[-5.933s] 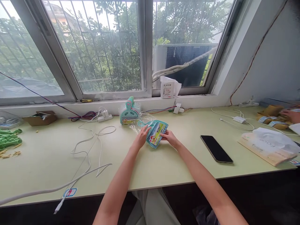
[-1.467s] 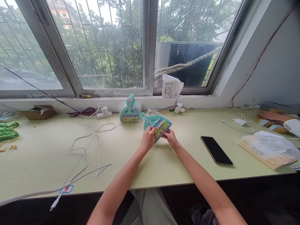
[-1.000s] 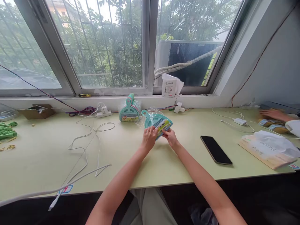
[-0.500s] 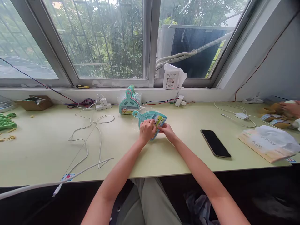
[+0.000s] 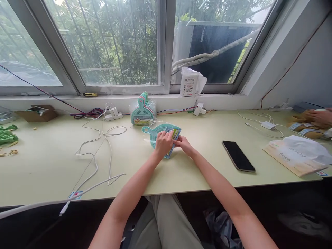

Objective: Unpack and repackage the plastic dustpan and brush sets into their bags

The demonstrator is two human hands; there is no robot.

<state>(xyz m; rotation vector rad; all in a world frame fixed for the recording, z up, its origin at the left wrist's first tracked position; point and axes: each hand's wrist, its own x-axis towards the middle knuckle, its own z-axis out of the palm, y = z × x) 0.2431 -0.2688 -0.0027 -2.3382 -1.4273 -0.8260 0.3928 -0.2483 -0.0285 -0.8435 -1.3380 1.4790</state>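
White cables [image 5: 98,152] sprawl over the table's [image 5: 52,173] left half, clear of the middle. By the back edge a stack of teal dustpans [image 5: 142,111] stands within arm's reach. Just in front the wrapped dustpan set [image 5: 155,132] lies flat, handle leftward. The left hand [image 5: 163,142] closes over its label end and the right hand [image 5: 184,145] pinches the same edge, seemingly to steady the slippery film. A phone [image 5: 238,155] lies apart, rightward.

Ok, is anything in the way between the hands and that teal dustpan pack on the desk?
Nothing visible. The left hand and right hand both grip the teal dustpan pack. The white cable lies off to the left, the phone to the right.
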